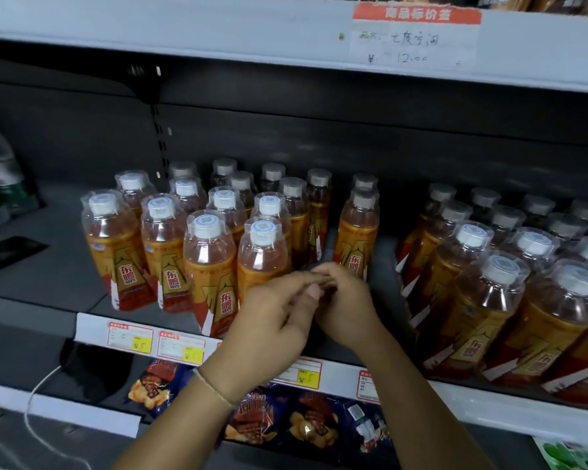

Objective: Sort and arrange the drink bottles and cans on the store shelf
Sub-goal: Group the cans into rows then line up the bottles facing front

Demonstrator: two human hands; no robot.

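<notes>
Touching before amber-filled bottles, left hand and right hand curl; grip unclear.

The left hand and right hand meet fingertip to fingertip just 6 o'clock of centre; the grip is blurred. Orange-label bottles stand grouped at 9 o'clock, with a second bottle group at 3 o'clock. Snack bags lie at 6 o'clock.

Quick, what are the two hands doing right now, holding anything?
Left hand: curled, fingertips meeting the other's; cannot be told.
Right hand: likewise curled, blurred; cannot be told.
</notes>
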